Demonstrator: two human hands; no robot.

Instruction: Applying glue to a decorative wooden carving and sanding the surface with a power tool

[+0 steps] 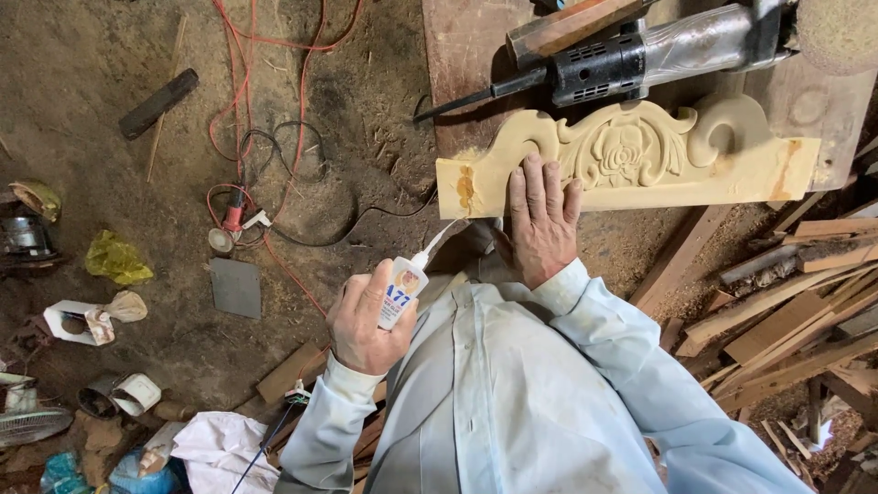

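Currently the left hand is wrapped closed around a small white glue bottle, its long nozzle aimed up at the near left end of the carved wooden panel. A wet amber patch on that end face looks like glue already on the wood, which fits the aim of the nozzle.

The right hand lies flat and open, fingers spread on the panel's front edge, pressing down rather than gripping; my read is that it steadies the piece. The panel lies on a worn plank workbench, left end jutting past the bench edge, so that end face is free to reach. Carving is a flower with scrolls, pale unfinished wood.

A power tool with a black vented body lies just behind the panel, parked, cord trailing off left.

The floor is packed dirt with sawdust. Red and black cables loop across it; a yellow bag, a flat grey square, white rags and other clutter sit left. Offcut timber strips are piled right of the person.
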